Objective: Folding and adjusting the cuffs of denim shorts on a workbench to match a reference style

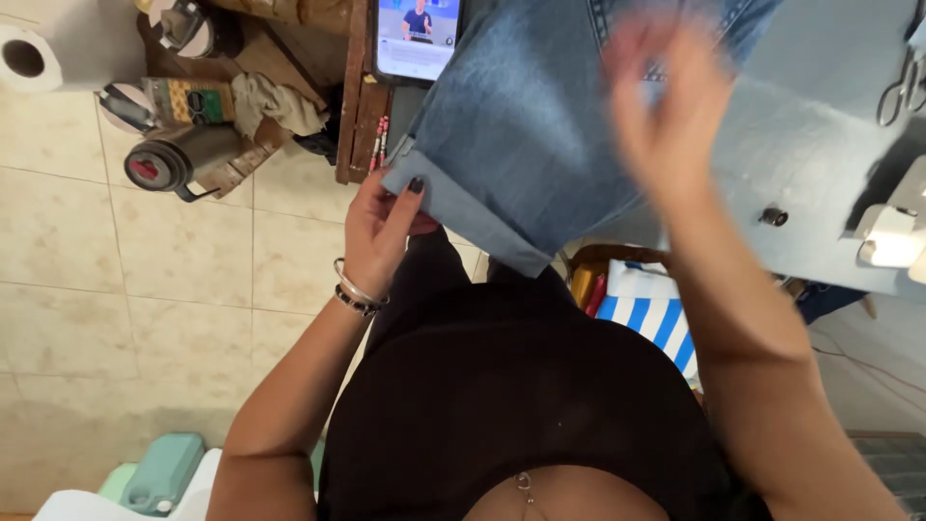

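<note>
Jeans [521,135] lie spread on the pale table [820,145], one leg hanging over its near edge with the cuff already turned up. Left hand [378,227] pinches that cuff at its left corner, thumb on top. Right hand [666,106] hovers over the denim, blurred, fingers spread, holding nothing. Denim is mid-blue and faded; the fold shows a lighter band. Judged: hem folded, not yet sewn.

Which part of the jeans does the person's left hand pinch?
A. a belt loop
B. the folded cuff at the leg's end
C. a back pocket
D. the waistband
B: the left hand grips the corner of the turned-up cuff of the blue jeans, far from any waistband.
</note>
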